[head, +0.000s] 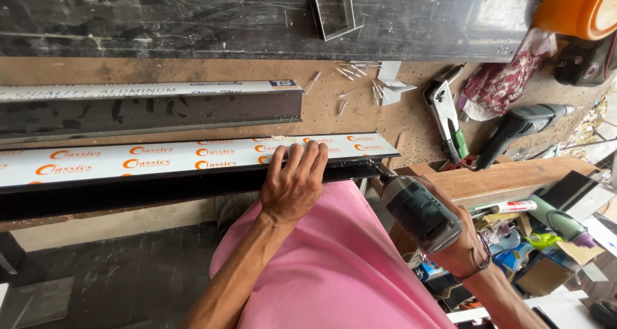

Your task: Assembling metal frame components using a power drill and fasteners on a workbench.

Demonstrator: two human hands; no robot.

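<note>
The long black aluminium profile (193, 178) under the left hand (292, 184) looks glossy and smooth along its dark edge, its top face covered by a white, faintly shiny protective film. The grey-green plastic power drill (421, 213) in the right hand (466, 252), at about four o'clock from that hand, has a matt, slightly grainy casing. The brown wooden counter (334, 117) at twelve o'clock is dull, rough and scratched, strewn with bright metal screws (350, 72), while the pink cloth (334, 265) below looks soft and matt.

Black aluminium bar (193, 175) with white, orange-printed film; grey-green drill (421, 213); pink shirt (334, 265); orange bowl (578, 8).
</note>
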